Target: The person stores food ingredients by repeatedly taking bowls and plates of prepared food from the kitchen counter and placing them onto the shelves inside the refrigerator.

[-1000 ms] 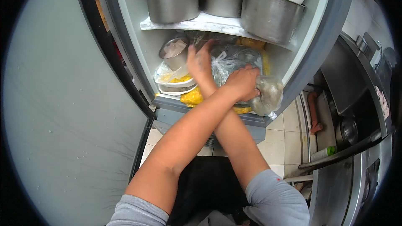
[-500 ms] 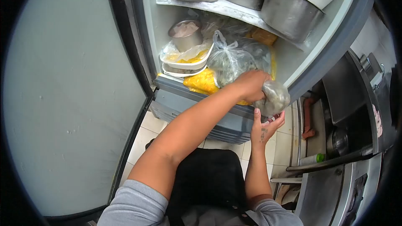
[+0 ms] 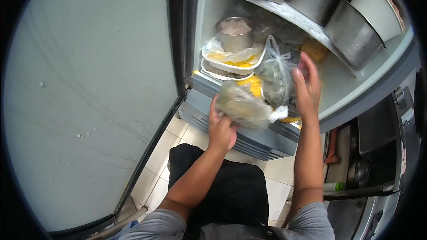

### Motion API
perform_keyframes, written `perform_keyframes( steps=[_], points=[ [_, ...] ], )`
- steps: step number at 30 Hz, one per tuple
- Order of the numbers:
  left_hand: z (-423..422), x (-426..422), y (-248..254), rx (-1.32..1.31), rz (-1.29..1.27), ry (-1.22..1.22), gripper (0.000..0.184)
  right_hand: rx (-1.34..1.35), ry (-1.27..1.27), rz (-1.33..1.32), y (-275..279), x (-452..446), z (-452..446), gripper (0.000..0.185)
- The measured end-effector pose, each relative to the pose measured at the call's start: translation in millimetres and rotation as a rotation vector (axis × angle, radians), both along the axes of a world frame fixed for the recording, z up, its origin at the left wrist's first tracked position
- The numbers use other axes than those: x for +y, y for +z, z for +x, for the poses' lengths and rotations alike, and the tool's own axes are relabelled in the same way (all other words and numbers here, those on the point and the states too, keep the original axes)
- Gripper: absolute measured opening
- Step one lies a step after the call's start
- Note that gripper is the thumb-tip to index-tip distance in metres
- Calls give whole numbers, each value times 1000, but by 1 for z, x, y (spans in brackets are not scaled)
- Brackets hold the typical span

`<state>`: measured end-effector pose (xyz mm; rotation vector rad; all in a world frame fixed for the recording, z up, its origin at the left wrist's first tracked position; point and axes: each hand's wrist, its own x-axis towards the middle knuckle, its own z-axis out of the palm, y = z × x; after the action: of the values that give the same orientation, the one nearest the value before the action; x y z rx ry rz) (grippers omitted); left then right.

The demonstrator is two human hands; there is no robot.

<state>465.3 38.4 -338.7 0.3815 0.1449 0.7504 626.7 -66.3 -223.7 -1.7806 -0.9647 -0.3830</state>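
Observation:
My left hand (image 3: 222,129) grips a clear plastic bag (image 3: 244,106) of greyish-green contents, held in front of the fridge's lower compartment. The bag's knotted end points right. Raised beside a tied clear bag (image 3: 278,73) of dark green contents, my right hand (image 3: 308,82) has its fingers apart and holds nothing. A yellow bag (image 3: 253,85) lies partly behind the held bag. To the left, a metal pot (image 3: 235,42) with pale wrapped contents rests on stacked white trays (image 3: 233,67).
Large metal pots (image 3: 356,33) and a white tub (image 3: 378,11) fill the frosty shelf (image 3: 275,10) above. The open fridge door (image 3: 89,98) spans the left. A metal counter (image 3: 378,124) with a lower shelf is at right.
The held bag has moved left, from my right-side reach into my left hand's grip. My arms are no longer crossed. My right hand has let go and risen, and the view has shifted.

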Motion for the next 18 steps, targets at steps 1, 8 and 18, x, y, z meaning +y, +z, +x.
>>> perform_keyframes(
  steps=[1,8,18],
  points=[
    [-7,3,-8,14,-15,2,59,-290,-122,-155,6,20,18,51],
    [-8,17,-60,116,34,-19,62,-807,-243,-747,29,116,106,74],
    [8,23,-65,91,80,-115,61,-706,-172,-680,27,131,164,67]
  ],
)
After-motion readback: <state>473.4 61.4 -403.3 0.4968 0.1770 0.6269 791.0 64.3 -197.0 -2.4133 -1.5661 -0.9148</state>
